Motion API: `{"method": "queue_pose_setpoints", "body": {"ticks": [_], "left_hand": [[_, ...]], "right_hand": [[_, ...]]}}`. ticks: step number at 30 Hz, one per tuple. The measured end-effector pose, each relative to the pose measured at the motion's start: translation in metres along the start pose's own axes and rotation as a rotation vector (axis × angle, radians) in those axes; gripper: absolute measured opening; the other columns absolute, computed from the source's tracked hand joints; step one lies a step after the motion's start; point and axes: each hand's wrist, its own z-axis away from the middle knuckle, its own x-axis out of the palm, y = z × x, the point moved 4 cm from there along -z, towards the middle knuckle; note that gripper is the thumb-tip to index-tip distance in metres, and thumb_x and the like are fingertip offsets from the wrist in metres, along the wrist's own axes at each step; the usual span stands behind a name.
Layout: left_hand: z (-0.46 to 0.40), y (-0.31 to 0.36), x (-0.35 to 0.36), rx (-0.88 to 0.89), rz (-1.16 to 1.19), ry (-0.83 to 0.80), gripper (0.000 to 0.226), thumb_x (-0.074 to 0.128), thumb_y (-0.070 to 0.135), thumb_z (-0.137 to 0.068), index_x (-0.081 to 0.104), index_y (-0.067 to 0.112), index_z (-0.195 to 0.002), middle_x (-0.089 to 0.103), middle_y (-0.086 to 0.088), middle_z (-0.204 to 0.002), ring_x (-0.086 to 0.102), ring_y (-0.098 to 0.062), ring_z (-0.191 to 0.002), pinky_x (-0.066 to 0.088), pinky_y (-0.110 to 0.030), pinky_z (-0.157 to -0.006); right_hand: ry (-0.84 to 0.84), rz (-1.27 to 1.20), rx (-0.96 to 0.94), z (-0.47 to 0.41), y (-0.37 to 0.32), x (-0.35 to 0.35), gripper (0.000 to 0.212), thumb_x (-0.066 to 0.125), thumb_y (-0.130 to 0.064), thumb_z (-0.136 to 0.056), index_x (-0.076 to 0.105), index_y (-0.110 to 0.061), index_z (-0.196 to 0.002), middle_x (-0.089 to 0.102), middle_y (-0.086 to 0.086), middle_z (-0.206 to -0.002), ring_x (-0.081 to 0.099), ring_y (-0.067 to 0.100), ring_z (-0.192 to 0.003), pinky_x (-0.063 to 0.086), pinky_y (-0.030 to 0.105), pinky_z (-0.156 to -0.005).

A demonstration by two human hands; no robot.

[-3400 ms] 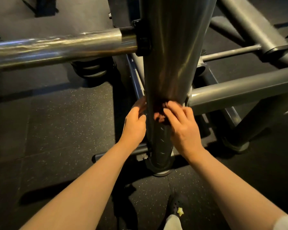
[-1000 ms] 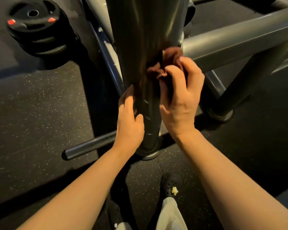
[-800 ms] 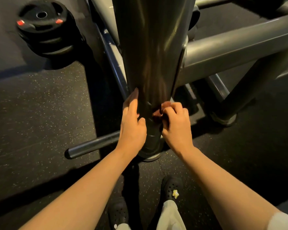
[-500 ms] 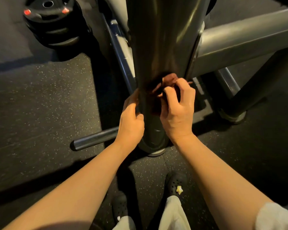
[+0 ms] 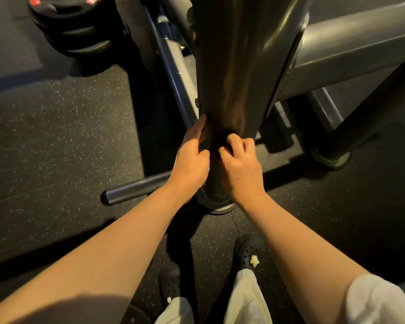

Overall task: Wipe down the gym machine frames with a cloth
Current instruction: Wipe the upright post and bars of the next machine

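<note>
Cloth (image 5: 216,149) in right hand (image 5: 241,169)

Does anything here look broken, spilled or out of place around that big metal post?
Nothing stands out. The upright post looks undamaged, the floor shows no spill, and the weight plates sit stacked. Both hands are low on the post.
</note>
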Motion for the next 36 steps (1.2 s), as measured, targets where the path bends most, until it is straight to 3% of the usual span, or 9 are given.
{"method": "queue_pose_setpoints", "body": {"ticks": [3, 7, 12, 17, 22, 27, 32, 34, 36], "left_hand": [[0.001, -0.003, -0.001, -0.03, 0.029, -0.028, 0.05, 0.043, -0.001, -0.097, 0.045, 0.033, -0.134, 0.053, 0.008, -0.131, 0.05, -0.007, -0.12, 0.041, -0.014, -0.092], [-0.001, -0.01, -0.004, -0.072, 0.018, 0.035, 0.023, 0.044, 0.004, -0.098, 0.051, 0.021, -0.111, 0.054, 0.006, -0.086, 0.053, -0.003, -0.07, 0.04, -0.003, -0.049], [0.005, -0.012, 0.003, 0.053, 0.057, -0.007, 0.061, 0.041, -0.006, -0.094, 0.04, 0.03, -0.143, 0.046, 0.008, -0.14, 0.046, -0.004, -0.126, 0.04, -0.014, -0.099], [0.014, -0.017, 0.012, 0.128, 0.002, 0.146, 0.04, 0.041, -0.004, -0.096, 0.049, 0.012, -0.131, 0.054, 0.004, -0.11, 0.053, 0.008, -0.093, 0.043, -0.002, -0.077], [0.007, -0.043, 0.034, 0.153, -0.055, 0.303, 0.016, 0.042, 0.017, -0.102, 0.054, 0.012, -0.11, 0.051, 0.0, -0.099, 0.047, 0.001, -0.084, 0.035, -0.008, -0.069], [0.004, -0.062, 0.056, 0.49, 0.011, 0.555, 0.028, 0.037, 0.013, -0.101, 0.051, 0.007, -0.124, 0.053, -0.003, -0.118, 0.044, 0.015, -0.108, 0.031, -0.004, -0.094], [-0.014, -0.097, 0.082, 0.676, 0.027, 0.764, 0.03, 0.037, 0.015, -0.098, 0.053, 0.02, -0.122, 0.06, -0.018, -0.121, 0.053, 0.0, -0.112, 0.045, -0.03, -0.099], [-0.022, -0.103, 0.086, 0.73, 0.101, 0.848, 0.034, 0.037, 0.013, -0.098, 0.052, 0.034, -0.12, 0.062, -0.015, -0.121, 0.056, -0.006, -0.114, 0.046, -0.038, -0.099], [-0.025, -0.105, 0.089, 0.784, 0.157, 0.96, 0.036, 0.039, 0.001, -0.097, 0.043, 0.023, -0.124, 0.054, 0.01, -0.116, 0.046, 0.02, -0.114, 0.04, -0.011, -0.097]], "right_hand": [[0.05, -0.091, 0.086, 0.007, -0.01, -0.002, 0.02, 0.076, 0.0, -0.079, 0.065, 0.0, -0.096, 0.052, 0.017, -0.117, 0.052, 0.036, -0.096, 0.055, 0.034, -0.071], [0.284, -0.024, -0.055, -0.022, -0.019, -0.02, 0.011, 0.062, -0.002, -0.09, 0.064, 0.001, -0.101, 0.04, 0.012, -0.125, 0.044, 0.032, -0.106, 0.044, 0.031, -0.092], [-0.046, -0.08, 0.097, 0.021, -0.008, 0.003, 0.026, 0.076, 0.001, -0.075, 0.065, 0.0, -0.099, 0.056, 0.018, -0.12, 0.052, 0.035, -0.1, 0.057, 0.038, -0.072], [0.385, -0.071, -0.124, -0.022, -0.006, -0.025, 0.015, 0.052, -0.008, -0.098, 0.054, -0.005, -0.113, 0.043, 0.014, -0.129, 0.046, 0.035, -0.112, 0.036, 0.034, -0.103], [0.074, -0.148, -0.201, 0.024, 0.016, 0.02, 0.02, 0.052, -0.005, -0.086, 0.066, 0.001, -0.098, 0.056, 0.017, -0.119, 0.05, 0.036, -0.096, 0.053, 0.042, -0.079], [0.537, -0.328, -0.312, -0.002, 0.027, 0.003, 0.032, 0.067, 0.001, -0.086, 0.054, -0.002, -0.115, 0.043, 0.017, -0.131, 0.043, 0.038, -0.12, 0.037, 0.039, -0.108], [0.27, -0.249, -0.562, 0.036, 0.05, 0.07, 0.01, 0.07, 0.0, -0.078, 0.072, 0.003, -0.088, 0.061, 0.018, -0.116, 0.056, 0.037, -0.097, 0.05, 0.043, -0.085], [0.372, -0.305, -0.57, 0.038, 0.054, 0.07, 0.015, 0.068, -0.001, -0.079, 0.069, 0.002, -0.093, 0.063, 0.019, -0.115, 0.055, 0.038, -0.099, 0.048, 0.038, -0.093], [0.606, -0.303, -0.537, 0.022, 0.058, 0.049, 0.023, 0.064, 0.0, -0.085, 0.065, 0.002, -0.107, 0.053, 0.019, -0.126, 0.048, 0.039, -0.116, 0.04, 0.038, -0.105]]}}
